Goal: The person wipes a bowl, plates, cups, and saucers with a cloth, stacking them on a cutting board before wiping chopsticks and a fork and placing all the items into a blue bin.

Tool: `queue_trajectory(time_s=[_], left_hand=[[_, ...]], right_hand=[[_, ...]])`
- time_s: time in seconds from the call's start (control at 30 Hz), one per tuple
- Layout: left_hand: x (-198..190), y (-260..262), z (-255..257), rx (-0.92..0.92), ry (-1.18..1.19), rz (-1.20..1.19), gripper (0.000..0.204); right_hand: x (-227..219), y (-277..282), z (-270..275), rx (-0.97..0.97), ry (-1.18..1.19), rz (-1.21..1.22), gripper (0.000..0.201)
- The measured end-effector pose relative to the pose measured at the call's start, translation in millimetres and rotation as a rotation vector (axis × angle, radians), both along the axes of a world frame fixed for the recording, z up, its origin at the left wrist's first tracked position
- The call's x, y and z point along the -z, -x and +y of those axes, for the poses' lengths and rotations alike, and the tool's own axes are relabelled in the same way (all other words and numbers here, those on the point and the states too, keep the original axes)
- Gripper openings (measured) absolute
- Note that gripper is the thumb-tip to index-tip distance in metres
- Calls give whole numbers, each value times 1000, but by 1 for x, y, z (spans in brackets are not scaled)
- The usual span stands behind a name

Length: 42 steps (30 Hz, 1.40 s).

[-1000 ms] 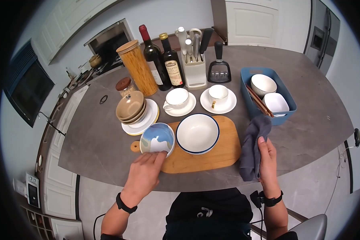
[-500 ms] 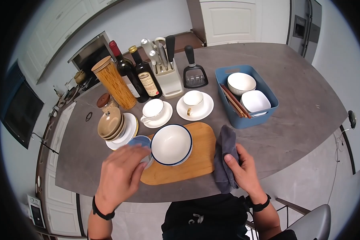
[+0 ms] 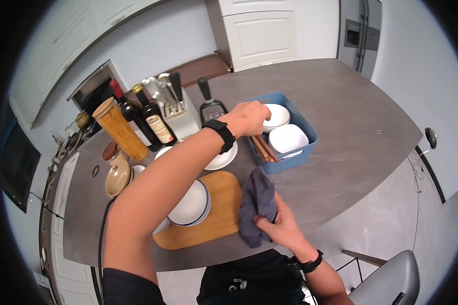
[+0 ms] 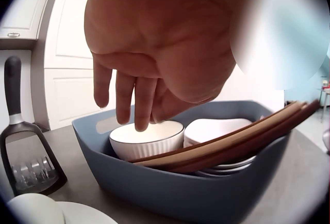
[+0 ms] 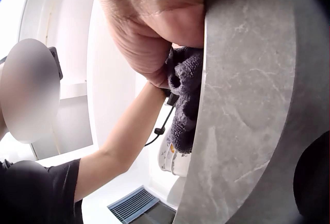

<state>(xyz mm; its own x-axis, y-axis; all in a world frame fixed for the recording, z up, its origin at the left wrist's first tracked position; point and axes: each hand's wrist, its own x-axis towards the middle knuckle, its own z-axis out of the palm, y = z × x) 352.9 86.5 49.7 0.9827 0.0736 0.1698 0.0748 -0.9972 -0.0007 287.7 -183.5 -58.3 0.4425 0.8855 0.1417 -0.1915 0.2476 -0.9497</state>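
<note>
The left hand (image 3: 248,118) reaches over the blue basket (image 3: 310,136), beside the round ribbed white bowl (image 3: 277,117). In the left wrist view its fingers hang down, loosely extended, over that bowl (image 4: 147,139); whether they touch it I cannot tell. A square white bowl (image 3: 288,140) and brown chopsticks (image 3: 263,148) share the basket. The right hand (image 3: 282,223) grips a dark grey cloth (image 3: 257,203) at the table's front edge; the right wrist view shows the cloth (image 5: 186,95) bunched under the hand (image 5: 154,23).
A wooden board (image 3: 221,203) bears a blue-rimmed white bowl (image 3: 191,203), partly behind the left forearm. Tan bowls (image 3: 118,179), a pasta jar (image 3: 121,129), bottles (image 3: 155,122), a knife block (image 3: 184,122) and a saucer (image 3: 224,158) stand to the left. A grey chair (image 3: 392,282) is at right.
The left hand has left the blue patterned bowl on the board and crossed rightward to the basket. The right hand still holds the cloth. The head view has shifted.
</note>
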Motion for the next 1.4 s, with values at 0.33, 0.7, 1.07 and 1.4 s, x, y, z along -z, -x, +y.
queue_trajectory(time_s=[0.33,0.7,1.07,1.4], left_hand=[[-12,-7,-8,-31,30,52,12],[-80,211,-79,-2,1079,-595,35],[-26,365,-204,-276,828,-295,27],[18,380,-213,-64,773,-541,26]], right_hand=[[6,-1,2,73,-18,-45,47],[-29,26,-12,371,-181,347,50],[-116,112,13,264,-363,-1256,53],[-91,102,22,-433,71,498,54]])
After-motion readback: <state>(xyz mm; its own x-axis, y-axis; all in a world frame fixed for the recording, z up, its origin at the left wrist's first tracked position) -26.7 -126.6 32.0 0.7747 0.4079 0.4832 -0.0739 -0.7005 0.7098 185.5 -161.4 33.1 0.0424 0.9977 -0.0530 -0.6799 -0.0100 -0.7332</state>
